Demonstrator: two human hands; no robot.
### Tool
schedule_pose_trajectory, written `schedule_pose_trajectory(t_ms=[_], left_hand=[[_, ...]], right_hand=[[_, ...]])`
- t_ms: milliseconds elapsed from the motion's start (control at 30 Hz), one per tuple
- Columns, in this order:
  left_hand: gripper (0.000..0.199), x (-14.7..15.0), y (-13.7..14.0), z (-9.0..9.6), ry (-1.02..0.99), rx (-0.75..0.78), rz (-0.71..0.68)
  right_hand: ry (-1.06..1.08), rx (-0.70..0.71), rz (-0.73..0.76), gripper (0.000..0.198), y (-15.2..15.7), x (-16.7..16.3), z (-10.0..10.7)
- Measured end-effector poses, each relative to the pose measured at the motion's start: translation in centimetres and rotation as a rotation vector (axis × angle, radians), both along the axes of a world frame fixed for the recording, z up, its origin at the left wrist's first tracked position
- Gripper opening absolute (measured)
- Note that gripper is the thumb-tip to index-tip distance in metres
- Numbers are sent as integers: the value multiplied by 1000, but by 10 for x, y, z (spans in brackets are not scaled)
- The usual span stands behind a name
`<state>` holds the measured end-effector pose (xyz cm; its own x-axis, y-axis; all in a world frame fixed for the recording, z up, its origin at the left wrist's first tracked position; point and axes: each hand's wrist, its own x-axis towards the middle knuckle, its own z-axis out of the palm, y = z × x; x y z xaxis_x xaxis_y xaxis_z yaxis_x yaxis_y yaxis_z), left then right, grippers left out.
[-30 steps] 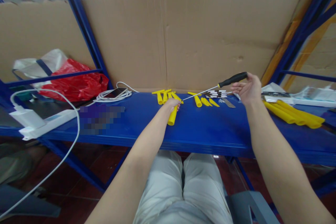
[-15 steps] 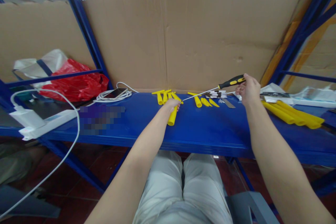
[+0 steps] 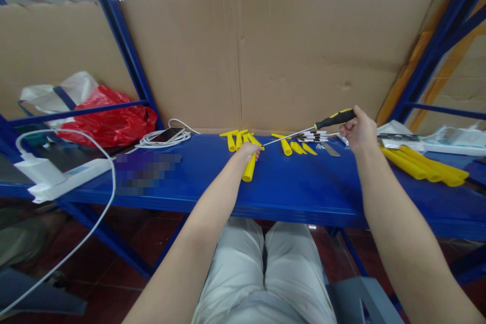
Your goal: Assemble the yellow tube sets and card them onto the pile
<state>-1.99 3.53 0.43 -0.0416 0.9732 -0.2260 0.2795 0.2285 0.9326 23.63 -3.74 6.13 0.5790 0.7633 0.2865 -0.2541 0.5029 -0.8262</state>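
My left hand [image 3: 248, 153] is closed around a yellow plastic tube-shaped piece [image 3: 248, 171], whose open round end points toward me. In my right hand [image 3: 360, 131] I grip the end of the black and yellow handle of a long screwdriver [image 3: 334, 119]. Its thin metal shaft slants down to the left, and the tip meets the yellow piece at my left hand; the exact contact is hidden by my fingers. Several yellow T-shaped pieces [image 3: 231, 143] lie just behind my left hand. Another yellow T-shaped piece [image 3: 286, 147] and flat yellow wedges [image 3: 310, 149] lie to its right.
On the blue table [image 3: 296, 187] are striped white packets [image 3: 313, 136], a flat metal blade [image 3: 331, 150] and larger yellow tubes [image 3: 421, 164]. At left sit a power strip [image 3: 72, 177], a coiled white cable [image 3: 163, 139] and a red bag [image 3: 114, 119]. Cardboard [image 3: 296, 55] walls the back.
The screwdriver handle has turned a little in my right hand, and those fingers have shifted slightly. My left hand and the yellow tube piece stay in place.
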Motion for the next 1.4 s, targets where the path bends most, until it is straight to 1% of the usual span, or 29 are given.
schedule_pose_trajectory(t_ms=[67,133,200,400,567,833,933,1033,1133,1200,1267,1400], left_hand=[[20,0,2,-1,-5,-4,-5],[19,0,3,-2,-9,-7,-13],[18,0,4,-3,-7,-5,-13],[17,0,2,-1,0,1,0],[14,0,0,1,6,5,-9],[16,-1,-1,1,-4,10,-5],[15,-1,0,1,-5,7,-3],[15,-1,0,0,-5,18,-10],[15,-1,0,-1,-7,24,-18],[15,-1,-1,-1,-9,25,-17],[15,-1,-1,0,-7,25,-8],[14,0,-3,1,2,21,2]], right_hand=[[52,-21,70,33,-1,0,2],[63,-33,97,33,-1,1,3],[39,-38,71,31,0,1,1],[-113,-13,-96,23,4,2,-6],[-62,-38,-103,24,5,2,-4],[-61,-12,-152,25,3,0,-4],[-74,-19,-126,28,2,1,-4],[-35,-7,-79,30,1,2,-2],[6,-29,6,28,1,2,0],[-5,-43,35,26,0,2,0],[-42,-41,8,24,1,2,-1],[-111,-90,-134,26,1,2,-5]])
